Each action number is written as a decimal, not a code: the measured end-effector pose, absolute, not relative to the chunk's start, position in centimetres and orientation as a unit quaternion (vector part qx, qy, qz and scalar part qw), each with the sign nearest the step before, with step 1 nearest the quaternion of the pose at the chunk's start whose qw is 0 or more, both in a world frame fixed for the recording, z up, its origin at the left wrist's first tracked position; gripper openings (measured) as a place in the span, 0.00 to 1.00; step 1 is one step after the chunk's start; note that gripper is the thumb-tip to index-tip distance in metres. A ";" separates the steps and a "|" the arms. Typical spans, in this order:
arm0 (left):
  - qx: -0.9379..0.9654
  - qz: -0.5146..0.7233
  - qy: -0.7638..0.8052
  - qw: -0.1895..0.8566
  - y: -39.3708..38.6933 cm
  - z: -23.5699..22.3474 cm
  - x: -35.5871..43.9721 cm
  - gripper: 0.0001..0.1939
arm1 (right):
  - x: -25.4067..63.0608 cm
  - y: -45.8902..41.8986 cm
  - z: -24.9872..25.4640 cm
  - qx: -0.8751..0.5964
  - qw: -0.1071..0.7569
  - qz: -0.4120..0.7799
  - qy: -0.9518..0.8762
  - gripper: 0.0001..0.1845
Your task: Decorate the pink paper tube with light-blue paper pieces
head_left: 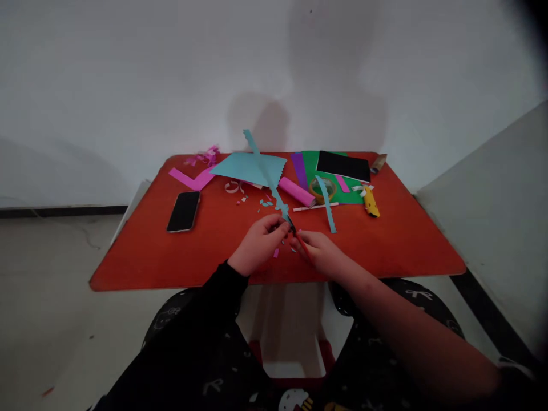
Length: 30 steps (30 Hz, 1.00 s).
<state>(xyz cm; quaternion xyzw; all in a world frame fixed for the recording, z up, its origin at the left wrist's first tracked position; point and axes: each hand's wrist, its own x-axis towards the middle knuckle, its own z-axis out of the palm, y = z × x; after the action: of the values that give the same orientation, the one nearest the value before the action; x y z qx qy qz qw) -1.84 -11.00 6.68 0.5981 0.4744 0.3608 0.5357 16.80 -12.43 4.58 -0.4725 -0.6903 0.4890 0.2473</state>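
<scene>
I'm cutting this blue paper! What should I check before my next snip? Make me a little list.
1. Left hand holding the light blue paper strip firmly: ok.
2. Right hand holding the red-handled scissors: ok.
3. Hands clear of the scissor blades: cannot tell, they are very close and partly hidden.
4. Yellow utility knife away from your hands: ok.
5. Small paper scraps out of the way: not ok, some lie right beside your hands.
</scene>
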 end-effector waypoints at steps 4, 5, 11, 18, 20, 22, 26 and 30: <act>0.574 0.385 0.489 0.532 -10.2 6.9 -2.8 0.14 | 17.0 -12.4 5.1 -0.476 0.213 0.483 -0.703 0.27; 0.567 0.396 0.492 0.529 -10.0 7.1 -3.1 0.15 | 17.0 -12.4 5.2 -0.476 0.204 0.483 -0.706 0.27; 0.552 0.417 0.502 0.519 -9.8 7.4 -3.1 0.16 | 17.0 -12.5 5.1 -0.475 0.195 0.488 -0.706 0.29; 0.484 0.452 0.504 0.555 -10.3 6.8 -2.2 0.14 | 16.9 -12.5 4.3 -0.447 0.229 0.512 -0.697 0.29; 0.482 0.455 0.503 0.555 -10.4 6.7 -2.0 0.13 | 16.9 -12.6 4.1 -0.449 0.239 0.522 -0.684 0.29; 0.480 0.455 0.508 0.553 -10.3 6.7 -2.0 0.13 | 16.9 -12.7 3.9 -0.453 0.247 0.532 -0.671 0.29; 0.481 0.448 0.518 0.547 -10.3 6.7 -2.2 0.13 | 16.8 -12.8 4.0 -0.452 0.247 0.536 -0.669 0.28; 0.482 0.438 0.524 0.549 -10.2 6.6 -2.4 0.11 | 16.7 -12.7 4.4 -0.450 0.242 0.540 -0.670 0.29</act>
<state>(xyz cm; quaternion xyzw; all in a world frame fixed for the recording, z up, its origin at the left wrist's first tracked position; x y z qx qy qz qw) -2.38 -10.19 6.61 0.4820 0.5240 0.4379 0.5490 16.71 -12.73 4.44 -0.4496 -0.6696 0.5395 0.2419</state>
